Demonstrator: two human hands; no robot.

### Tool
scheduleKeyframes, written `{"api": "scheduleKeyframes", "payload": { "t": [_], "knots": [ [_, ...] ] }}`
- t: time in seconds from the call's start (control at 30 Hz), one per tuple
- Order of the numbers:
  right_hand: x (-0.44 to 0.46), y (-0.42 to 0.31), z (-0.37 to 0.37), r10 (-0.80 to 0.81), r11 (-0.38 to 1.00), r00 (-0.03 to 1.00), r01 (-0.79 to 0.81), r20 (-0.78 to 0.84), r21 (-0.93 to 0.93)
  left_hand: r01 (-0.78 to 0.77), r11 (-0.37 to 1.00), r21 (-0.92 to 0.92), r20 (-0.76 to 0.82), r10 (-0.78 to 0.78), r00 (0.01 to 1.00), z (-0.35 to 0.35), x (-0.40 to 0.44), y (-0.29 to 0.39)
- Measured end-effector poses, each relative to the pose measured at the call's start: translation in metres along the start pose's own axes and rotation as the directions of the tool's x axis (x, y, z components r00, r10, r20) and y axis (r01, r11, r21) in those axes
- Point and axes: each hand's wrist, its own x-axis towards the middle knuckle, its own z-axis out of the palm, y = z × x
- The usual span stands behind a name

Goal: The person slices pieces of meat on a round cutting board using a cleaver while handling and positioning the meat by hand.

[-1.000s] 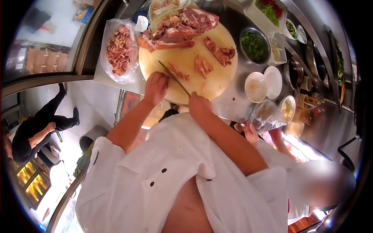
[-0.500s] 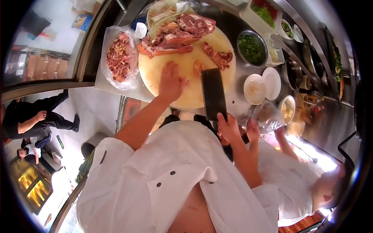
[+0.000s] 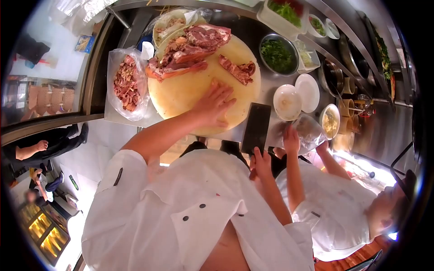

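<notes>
My left hand [image 3: 214, 106] lies on the round cutting board [image 3: 181, 106] with its fingers spread. Beyond it, at the board's far left, rests a large cut of meat [image 3: 194, 45], with a strip of meat [image 3: 237, 70] to its right. My right hand [image 3: 261, 165] is wrapped round the handle of a cleaver [image 3: 256, 128]. The dark, broad blade points away from me, just off the board's near right edge. Left of the board, a clear plastic bag [image 3: 128, 86] holds chopped meat.
Right of the board are a bowl of chopped greens [image 3: 279, 54], a white bowl [image 3: 287, 102] and a white plate [image 3: 307, 92]. Close on my right, a co-worker [image 3: 339, 205] handles a clear plastic bag [image 3: 309, 133]. A shelf with containers [image 3: 282, 20] runs along the right.
My left hand has slid right across the board, over where a small meat scrap lay. My right hand has drawn the cleaver off the board towards me. The co-worker's hand has reached the plastic bag.
</notes>
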Motion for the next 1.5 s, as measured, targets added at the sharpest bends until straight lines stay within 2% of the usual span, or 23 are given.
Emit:
{"api": "scheduleKeyframes", "payload": {
  "t": [0.2, 0.4, 0.5, 0.63, 0.73, 0.8, 0.9, 0.97, 1.07, 1.17, 1.2, 1.23, 1.27, 1.3, 1.37, 1.4, 1.43, 1.47, 1.5],
  "knots": [
    [0.017, 0.001, 0.015, 0.069, 0.995, 0.996, -0.072, 0.048, 0.066, 0.231, 0.972, 0.046, -0.077, -0.227, 0.971, -0.006, 0.029, -0.019],
    [0.036, 0.0, 0.027, 0.036, 0.995, 0.993, -0.046, 0.116, 0.084, 0.056, 0.997, -0.055, -0.044, -0.059, 0.997, 0.011, 0.002, -0.028],
    [0.038, -0.007, 0.044, 0.046, 0.997, 0.99, -0.054, 0.135, 0.061, 0.101, 0.995, -0.021, -0.042, -0.102, 0.994, 0.004, -0.019, -0.012],
    [0.041, -0.022, 0.075, 0.113, 0.992, 0.973, -0.121, 0.203, 0.028, 0.218, 0.973, -0.072, -0.215, -0.229, 0.949, 0.009, -0.031, 0.005],
    [0.041, -0.032, 0.107, 0.126, 0.99, 0.962, -0.108, 0.243, -0.086, 0.335, 0.927, -0.171, -0.381, -0.375, 0.845, 0.021, -0.023, 0.021],
    [0.041, -0.031, 0.128, 0.075, 0.984, 0.95, -0.021, 0.302, -0.177, 0.396, 0.884, -0.248, -0.458, -0.467, 0.757, 0.026, -0.019, 0.028],
    [0.032, -0.04, 0.155, 0.052, 0.949, 0.933, 0.064, 0.356, -0.308, 0.448, 0.806, -0.388, -0.55, -0.592, 0.589, 0.038, -0.021, 0.025],
    [0.021, -0.055, 0.173, 0.06, 0.915, 0.919, 0.106, 0.389, -0.39, 0.498, 0.762, -0.414, -0.584, -0.642, 0.497, 0.031, -0.033, 0.023],
    [0.005, -0.072, 0.191, 0.084, 0.88, 0.895, 0.14, 0.438, -0.454, 0.503, 0.753, -0.425, -0.66, -0.638, 0.397, 0.005, -0.054, 0.019],
    [-0.019, -0.112, 0.224, 0.017, 0.784, 0.847, 0.318, 0.531, -0.533, 0.461, 0.755, -0.466, -0.744, -0.616, 0.259, -0.033, -0.083, 0.003],
    [-0.01, -0.109, 0.234, -0.069, 0.695, 0.792, 0.475, 0.607, -0.54, 0.473, 0.73, -0.494, -0.758, -0.628, 0.177, -0.05, -0.091, -0.002],
    [-0.01, -0.119, 0.248, -0.097, 0.647, 0.75, 0.547, 0.654, -0.531, 0.502, 0.721, -0.478, -0.779, -0.612, 0.138, -0.067, -0.103, -0.013],
    [-0.013, -0.132, 0.264, -0.123, 0.594, 0.706, 0.616, 0.698, -0.518, 0.529, 0.661, -0.532, -0.765, -0.643, 0.033, -0.074, -0.111, -0.029],
    [-0.014, -0.142, 0.281, -0.148, 0.536, 0.657, 0.682, 0.74, -0.498, 0.569, 0.671, -0.476, -0.813, -0.582, 0.007, -0.084, -0.124, -0.047],
    [-0.008, -0.15, 0.312, -0.147, 0.469, 0.666, 0.698, 0.732, -0.541, 0.551, 0.678, -0.486, -0.845, -0.526, -0.097, -0.095, -0.148, -0.095],
    [-0.005, -0.153, 0.322, -0.149, 0.431, 0.668, 0.707, 0.729, -0.56, 0.554, 0.575, -0.602, -0.759, -0.627, -0.174, -0.097, -0.16, -0.118],
    [-0.006, -0.154, 0.325, -0.153, 0.483, 0.694, 0.674, 0.704, -0.559, 0.31, 0.39, -0.867, -0.467, -0.853, -0.233, -0.087, -0.179, -0.152],
    [-0.007, -0.154, 0.325, -0.152, 0.535, 0.72, 0.636, 0.677, -0.557, 0.042, 0.229, -0.973, -0.232, -0.956, -0.181, -0.064, -0.211, -0.193],
    [-0.007, -0.153, 0.324, -0.148, 0.584, 0.746, 0.596, 0.649, -0.551, -0.078, 0.135, -0.988, -0.122, -0.981, -0.15, -0.06, -0.224, -0.204]
  ]
}}
